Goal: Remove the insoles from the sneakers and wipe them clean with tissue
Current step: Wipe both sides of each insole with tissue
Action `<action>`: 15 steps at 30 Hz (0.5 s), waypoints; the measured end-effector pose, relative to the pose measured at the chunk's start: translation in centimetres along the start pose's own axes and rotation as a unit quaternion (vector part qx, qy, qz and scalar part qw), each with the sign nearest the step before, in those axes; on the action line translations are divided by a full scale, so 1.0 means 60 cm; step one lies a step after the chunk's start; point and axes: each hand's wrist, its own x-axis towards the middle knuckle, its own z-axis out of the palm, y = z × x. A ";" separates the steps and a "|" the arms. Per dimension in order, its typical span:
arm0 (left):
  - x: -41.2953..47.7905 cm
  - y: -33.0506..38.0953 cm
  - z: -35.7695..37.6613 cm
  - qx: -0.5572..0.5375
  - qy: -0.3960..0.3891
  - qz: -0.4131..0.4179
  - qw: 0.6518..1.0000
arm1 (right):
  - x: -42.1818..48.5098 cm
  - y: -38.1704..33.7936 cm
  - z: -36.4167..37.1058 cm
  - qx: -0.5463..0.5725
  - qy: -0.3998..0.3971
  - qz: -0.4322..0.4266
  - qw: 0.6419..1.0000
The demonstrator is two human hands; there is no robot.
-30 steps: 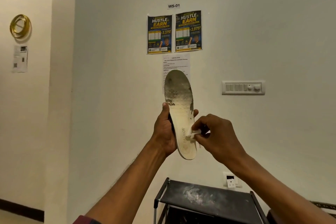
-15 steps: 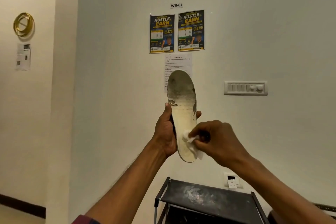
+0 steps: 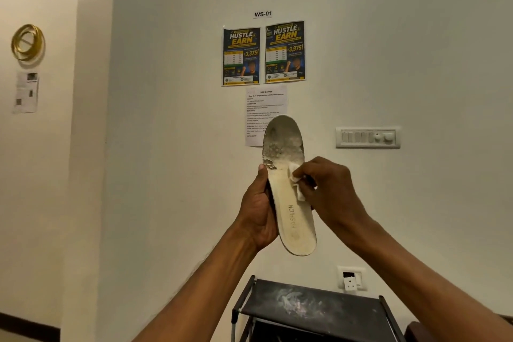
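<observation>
Off-white insole stood approx. upright in mid-air in front of the wall, toe end up, heel end down, printed face toward me.

Head view (only cam):

1. L hand: my fingers were curled round the insole's left edge at mid-length. Thumb lay along that edge; the other fingers were behind it & mostly hidden.
2. R hand: my fingertips pinched a small white tissue & pressed it on the insole face, just below the worn toe zone, toward the right edge.
3. Insole cond.: toe area showed dark grey patches w/ flaking. Lower half was cream-coloured, w/ "FASHION" lettering running lengthwise.
4. Below my hands: black rack, top shelf w/ a whitish smear, well apart from the insole.
5. Wall behind: dark poster w/ a second poster beside it. Printed sheet hung below them, partly covered by the insole's toe. Switch panel sat to the right; socket sat lower, near the rack.
</observation>
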 end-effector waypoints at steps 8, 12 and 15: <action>-0.012 -0.002 0.011 0.005 -0.045 -0.022 0.999 | 0.012 0.009 -0.009 -0.013 0.004 0.052 0.999; -0.003 -0.004 0.022 0.000 -0.042 -0.018 0.999 | 0.029 -0.022 0.002 -0.012 0.030 -0.012 0.999; -0.007 -0.002 0.020 -0.002 -0.040 -0.032 0.999 | 0.010 -0.025 0.002 -0.026 -0.012 -0.003 1.000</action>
